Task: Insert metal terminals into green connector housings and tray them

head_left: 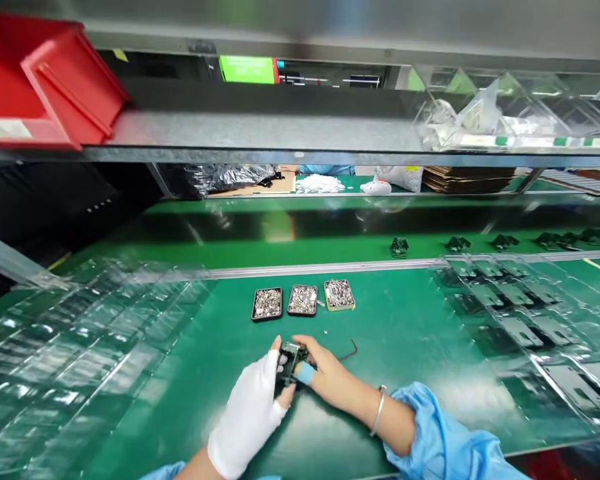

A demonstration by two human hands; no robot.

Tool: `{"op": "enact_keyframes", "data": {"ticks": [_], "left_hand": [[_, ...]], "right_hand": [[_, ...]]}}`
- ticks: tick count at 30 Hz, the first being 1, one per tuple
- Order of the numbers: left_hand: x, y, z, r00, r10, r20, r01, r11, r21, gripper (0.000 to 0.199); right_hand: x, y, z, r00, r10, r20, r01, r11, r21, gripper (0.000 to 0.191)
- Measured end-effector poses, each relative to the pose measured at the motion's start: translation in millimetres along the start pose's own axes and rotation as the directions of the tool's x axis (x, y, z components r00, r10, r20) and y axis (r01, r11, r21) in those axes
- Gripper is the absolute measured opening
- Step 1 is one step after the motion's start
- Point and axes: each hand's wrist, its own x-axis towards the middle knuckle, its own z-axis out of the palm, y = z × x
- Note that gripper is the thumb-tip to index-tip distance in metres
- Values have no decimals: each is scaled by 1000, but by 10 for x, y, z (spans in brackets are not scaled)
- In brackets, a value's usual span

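A small dark electronic assembly point(291, 357) with a green board is held over the green mat, low in the middle of the head view. My left hand point(253, 403), in a white glove with bare fingertips, is closed around its left side. From the right, my right hand point(325, 373) grips the same piece, a blue wrap on its thumb. The fingers hide much of the assembly. Just beyond lie three small trays of metal parts: a left tray point(253, 315), a middle tray point(290, 310) and a right tray point(341, 307). A thin bent hex key point(353, 348) rests right of my hands.
Clear plastic trays point(130, 360) cover the left side. At right, more clear trays point(535, 353) hold flat grey-and-black parts. Dark assemblies point(459, 244) sit on the green belt point(330, 247) behind the metal rail. A shelf point(260, 127) overhead carries a red bin point(75, 87).
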Motion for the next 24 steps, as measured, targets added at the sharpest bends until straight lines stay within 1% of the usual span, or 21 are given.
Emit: {"op": "enact_keyframes", "data": {"ticks": [2,4,5,6,9,11,12,13,15,17,19,20,22,23,24], "left_hand": [[317,-59,-113,999,-29,25,30,999,-35,56],[785,-195,-252,995,-104,1,104,993,-53,52],[1058,-287,-316,986,-162,-24,161,986,-50,52],[1343,-387,-371,973,-225,-58,222,973,-55,50],[2154,-682,-469,953,-274,-128,273,962,-21,46],[2549,-843,-464,931,-309,-195,317,948,13,47],[2682,-912,-437,920,-321,-225,335,942,27,47],[2770,-975,-395,910,-333,-247,353,935,40,45],[2832,-1091,-276,896,-362,-257,389,919,60,37],[2799,-1190,-153,886,-402,-231,428,901,76,31],[2754,-1249,-88,877,-434,-207,458,884,91,30],[2744,-1254,-91,874,-440,-204,466,880,97,28],[2733,-1200,-168,879,-427,-213,456,883,108,26],[2710,-1139,-232,889,-404,-216,434,894,112,27],[2652,-1057,-302,902,-373,-215,403,908,114,30]], "right_hand": [[3,35,-86,997,-4,-81,8,998,55,55],[-21,54,-201,985,-16,-174,20,1000,21,54],[-40,55,-251,981,-28,-191,26,1000,-15,52],[-63,51,-289,982,-43,-183,34,998,-52,50],[-133,28,-320,993,-62,-98,50,991,-125,49],[-167,25,-290,997,-69,-39,62,985,-160,50],[-180,33,-267,997,-81,-15,77,981,-179,49],[-191,47,-244,995,-95,5,94,976,-198,49],[-214,90,-197,991,-129,44,136,965,-224,50],[-245,139,-153,982,-169,84,185,954,-234,54],[-284,182,-106,969,-206,134,235,939,-252,56],[-304,202,-76,962,-218,163,256,927,-272,55],[-337,248,7,944,-225,243,299,895,-333,48],[-347,279,64,923,-230,309,338,869,-362,42],[-353,316,132,889,-241,389,395,834,-386,35]]}}
